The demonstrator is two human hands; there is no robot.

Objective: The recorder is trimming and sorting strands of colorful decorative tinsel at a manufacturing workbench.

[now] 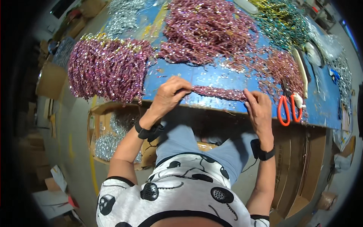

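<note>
A short bundle of pink tinsel strands lies stretched crosswise along the front edge of the blue table. Its left end is pinched between the thumb and fingers of my left hand. At the other end, my right hand grips the bundle with thumb and fingertips. Pink tinsel hangs in a thick row over the table edge, left of my left hand. Beyond the bundle rises a large tangled heap of pink tinsel. Scissors with orange handles rest at the table edge, right of my right hand.
Loose pink strands spread across the right side, near green and gold tinsel. Silver tinsel lies at the far left. Below the table stand a cardboard box holding silver tinsel and another carton at the right.
</note>
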